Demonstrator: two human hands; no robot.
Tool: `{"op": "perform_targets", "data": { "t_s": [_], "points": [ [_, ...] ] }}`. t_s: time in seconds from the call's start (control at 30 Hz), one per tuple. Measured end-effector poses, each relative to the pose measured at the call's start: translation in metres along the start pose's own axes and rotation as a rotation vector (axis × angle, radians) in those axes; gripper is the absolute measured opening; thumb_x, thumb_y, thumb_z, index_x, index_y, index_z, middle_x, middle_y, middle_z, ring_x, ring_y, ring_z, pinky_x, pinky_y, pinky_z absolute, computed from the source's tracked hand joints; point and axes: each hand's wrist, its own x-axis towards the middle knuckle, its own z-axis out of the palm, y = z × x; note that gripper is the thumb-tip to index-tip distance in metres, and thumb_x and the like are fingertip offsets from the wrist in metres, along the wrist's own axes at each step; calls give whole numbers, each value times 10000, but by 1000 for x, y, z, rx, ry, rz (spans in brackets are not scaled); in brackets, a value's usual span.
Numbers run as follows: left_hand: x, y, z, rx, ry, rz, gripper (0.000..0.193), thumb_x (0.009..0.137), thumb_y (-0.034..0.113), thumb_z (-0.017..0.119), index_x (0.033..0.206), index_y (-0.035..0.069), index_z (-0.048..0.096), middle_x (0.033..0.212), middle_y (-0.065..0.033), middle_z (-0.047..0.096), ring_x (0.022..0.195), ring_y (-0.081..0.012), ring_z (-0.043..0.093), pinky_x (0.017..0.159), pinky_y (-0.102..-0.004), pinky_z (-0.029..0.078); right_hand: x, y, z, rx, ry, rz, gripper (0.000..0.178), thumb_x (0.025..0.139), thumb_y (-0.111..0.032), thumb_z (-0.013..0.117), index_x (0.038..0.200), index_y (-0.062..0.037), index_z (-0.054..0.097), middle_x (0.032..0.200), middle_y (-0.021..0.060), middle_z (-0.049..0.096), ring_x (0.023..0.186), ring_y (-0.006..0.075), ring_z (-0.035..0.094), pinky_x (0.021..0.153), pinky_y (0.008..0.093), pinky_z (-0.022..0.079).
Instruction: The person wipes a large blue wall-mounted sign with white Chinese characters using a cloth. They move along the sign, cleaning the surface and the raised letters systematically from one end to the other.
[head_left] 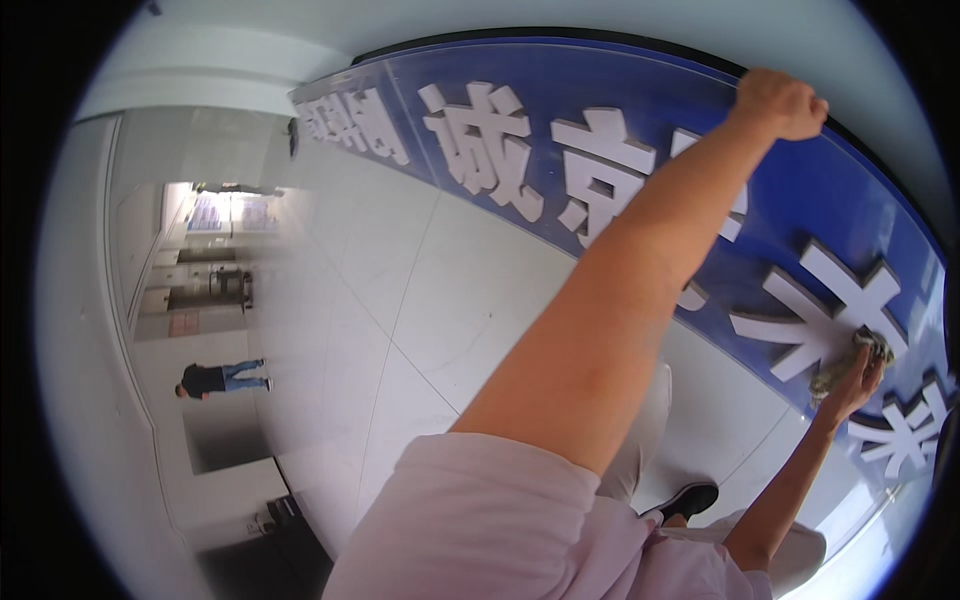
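A long blue sign board with thick raised white characters runs from the upper middle to the right edge. My left arm stretches across it. My left hand is closed in a fist-like grip at the board's dark top edge; the fingertips are partly hidden. Lower on the right, my right hand grips a crumpled, mottled green-grey cloth. The cloth is pressed against a large white raised character, and part of it hangs below my fingers.
Pale floor tiles extend beside the board. My black shoe and light trousers are below it. Far off on the left, a person in a dark top and jeans stands in the hallway. A dark piece of furniture stands at lower left.
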Motion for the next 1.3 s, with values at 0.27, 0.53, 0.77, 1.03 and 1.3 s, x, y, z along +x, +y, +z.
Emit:
{"op": "perform_targets", "data": {
  "t_s": [0.27,0.53,0.77,1.03,1.3],
  "points": [
    [-16,-10,-3,-42,-102,-83,378,889,383,457,879,156,760,905,-60,727,901,-257,685,823,-401,552,-4,21,10,-157,-151,-131,476,934,-334,605,1306,-37,587,1234,201,596,1057,326,600,929,384,463],
    [-2,-4,-5,28,-144,-36,386,890,390,451,968,158,749,1029,-75,718,1016,-283,664,888,-427,527,22,42,-11,-341,-417,-512,449,939,-192,553,1360,-42,513,1349,197,513,1217,397,512,1003,429,431],
    [7,-38,13,-3,-314,46,498,947,542,395,1150,193,686,1111,-106,699,1055,-317,650,899,-445,487,75,7,-79,-574,-418,-568,346,870,-121,532,1206,-171,595,1155,119,590,1080,344,580,861,467,510],
    [10,-20,16,21,-195,40,569,975,556,383,1114,104,700,1100,-154,692,1087,-335,625,922,-374,457,1,54,-26,25,210,155,430,833,-17,531,1260,8,486,1194,228,507,1134,387,502,1011,411,399],
    [16,-55,9,-64,-238,-33,585,997,478,439,1140,-46,658,1131,-173,683,1091,-269,621,955,-331,435,-44,-9,-23,-58,-51,257,263,886,-238,637,1012,-40,518,1042,174,589,838,408,609,673,485,494]
  ]
}}
